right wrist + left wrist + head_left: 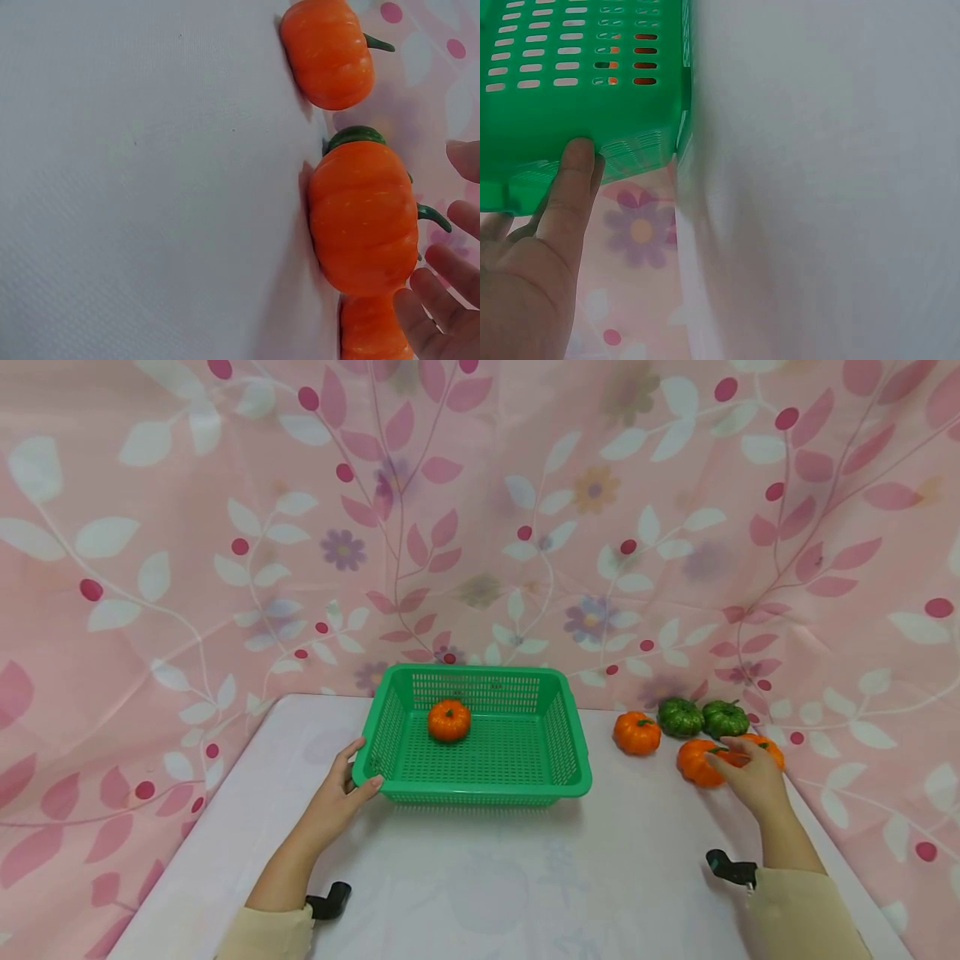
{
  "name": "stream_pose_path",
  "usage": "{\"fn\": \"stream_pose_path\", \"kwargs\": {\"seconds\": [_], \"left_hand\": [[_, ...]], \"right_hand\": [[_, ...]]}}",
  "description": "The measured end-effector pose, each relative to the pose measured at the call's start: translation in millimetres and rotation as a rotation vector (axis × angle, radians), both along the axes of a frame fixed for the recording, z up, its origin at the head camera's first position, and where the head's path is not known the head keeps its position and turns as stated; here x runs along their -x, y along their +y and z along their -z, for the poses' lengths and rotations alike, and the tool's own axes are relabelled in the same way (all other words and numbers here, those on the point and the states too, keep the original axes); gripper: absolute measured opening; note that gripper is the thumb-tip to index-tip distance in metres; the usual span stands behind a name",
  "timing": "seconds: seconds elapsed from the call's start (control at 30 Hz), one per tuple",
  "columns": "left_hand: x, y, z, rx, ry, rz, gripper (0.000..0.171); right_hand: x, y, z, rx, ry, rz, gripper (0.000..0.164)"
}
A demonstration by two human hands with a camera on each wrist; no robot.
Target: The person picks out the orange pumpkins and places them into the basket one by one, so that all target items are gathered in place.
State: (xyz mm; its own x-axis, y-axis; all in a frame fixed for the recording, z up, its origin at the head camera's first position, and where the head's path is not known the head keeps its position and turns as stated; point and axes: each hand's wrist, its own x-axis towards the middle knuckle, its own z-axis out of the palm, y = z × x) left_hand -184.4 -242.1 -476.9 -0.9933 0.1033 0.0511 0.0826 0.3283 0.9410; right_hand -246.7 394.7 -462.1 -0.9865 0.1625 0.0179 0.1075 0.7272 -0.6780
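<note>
A green plastic basket (472, 789) stands on the table with one small orange pumpkin (448, 722) inside it. My left hand (339, 795) holds the basket's near left corner, thumb at the front and fingers along the left side. To the right, my right hand (753, 777) hovers over the orange pumpkins with its fingers spread. Nearest to it is an orange pumpkin (364, 217) with a green stem, and another orange pumpkin (767, 750) is partly hidden behind the hand. I see no pumpkin held between the right fingers (442, 274).
A third orange pumpkin (637, 733) lies left of that group. Two green pumpkins (680, 717) sit at the back right, near the table's edge. The white table (487, 877) meets a pink floral cloth (480, 527) behind it.
</note>
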Motion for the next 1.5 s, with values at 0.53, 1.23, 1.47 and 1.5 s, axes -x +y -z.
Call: {"fn": "stream_pose_path", "kwargs": {"seconds": [0.53,1.23,1.47,1.5], "left_hand": [[0.4,0,3.2,-0.021,-0.014,-0.009,0.08],[0.7,0,3.9,-0.023,-0.007,-0.007,0.08],[0.9,0,4.8,-0.016,-0.011,-0.012,0.08],[0.9,0,4.8,-0.017,-0.01,-0.012,0.08]], "right_hand": [[5.9,4,7.8,0.0,-0.101,0.002,0.089],[13.9,4,8.4,0.041,-0.219,-0.036,0.094],[12.0,2,5.8,0.032,-0.216,-0.061,0.095],[11.9,2,5.5,0.03,-0.215,-0.067,0.096]]}}
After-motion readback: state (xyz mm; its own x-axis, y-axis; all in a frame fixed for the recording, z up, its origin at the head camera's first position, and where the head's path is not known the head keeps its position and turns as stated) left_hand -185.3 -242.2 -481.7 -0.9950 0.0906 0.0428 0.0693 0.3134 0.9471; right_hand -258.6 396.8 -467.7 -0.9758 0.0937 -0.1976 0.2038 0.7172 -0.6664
